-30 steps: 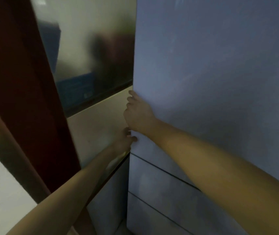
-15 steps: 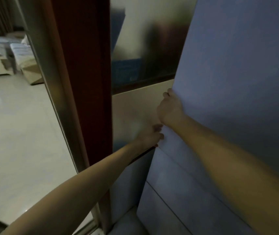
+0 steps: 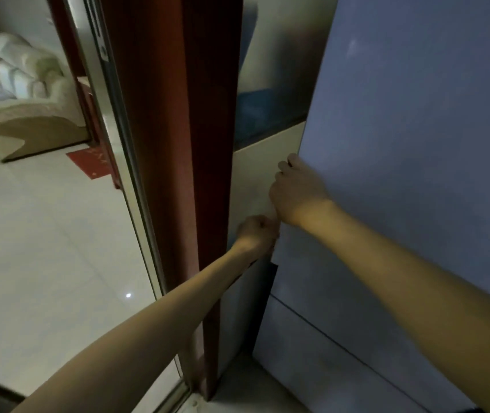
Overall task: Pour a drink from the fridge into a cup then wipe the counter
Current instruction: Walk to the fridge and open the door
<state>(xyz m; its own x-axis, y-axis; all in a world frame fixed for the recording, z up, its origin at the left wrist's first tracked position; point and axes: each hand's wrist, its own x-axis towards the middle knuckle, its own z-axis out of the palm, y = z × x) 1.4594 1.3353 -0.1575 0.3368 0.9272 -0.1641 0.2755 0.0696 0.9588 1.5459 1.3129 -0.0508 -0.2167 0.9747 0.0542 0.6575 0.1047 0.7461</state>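
Since the last look, the left hand point(image 3: 255, 234) has been curled up tighter, and much more of the room on its far side has come into sight. The fridge door point(image 3: 416, 144) is gripped at its edge by both hands. The fingers of the right hand point(image 3: 297, 192) are hooked round that edge, with the tips hidden behind it. Just below them, touching the right hand, the left fingers are bunched tight against the same edge.

On the right of the fingers, the door is seen as one flat, smooth, grey-blue sheet. Under the fingers, thin dark lines are cut across the fridge front, and a dark gap is seen at the edge.

On the left of the fingers, a pale smooth panel is seen, with cloudy glass point(image 3: 276, 55) above it and something blue blurred behind. Next a tall, shiny red-brown door frame point(image 3: 178, 144) is met, then a silver metal strip point(image 3: 112, 84). A small label is stuck on it, but no words can be read. Far to the left, glossy pale floor tiles point(image 3: 44, 248), a red mat point(image 3: 88, 162) and a puffy cream sofa point(image 3: 20, 84) are seen.
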